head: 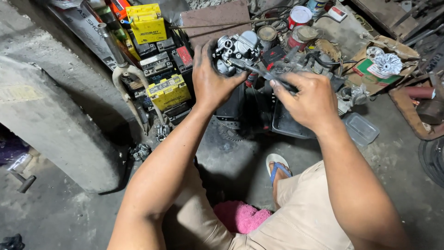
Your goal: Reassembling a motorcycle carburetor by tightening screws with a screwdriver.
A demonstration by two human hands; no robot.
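We hold a carburetor (pixel 237 50) up in our left hand (pixel 210 81) and set a screwdriver (pixel 259 71) to it with our right hand (pixel 309 99).

Our left fingers are curled tight around the grey metal carburetor from its left side, keeping it raised above the cluttered concrete floor (pixel 240 157), in front of a dark plastic tray (pixel 286 125). Our right fingers are closed around the screwdriver's dark handle, and its shaft slants up and left until the tip touches the carburetor body. Left of our hands stands a stack of yellow and black batteries (pixel 164 69) beside a pale fork leg (pixel 132 88). Behind the carburetor sit red and white tins (pixel 298 18); to the right lies a clear plastic lid (pixel 360 129). Below, our foot wears a blue-strapped sandal (pixel 279 167), near a pink cloth (pixel 240 216).
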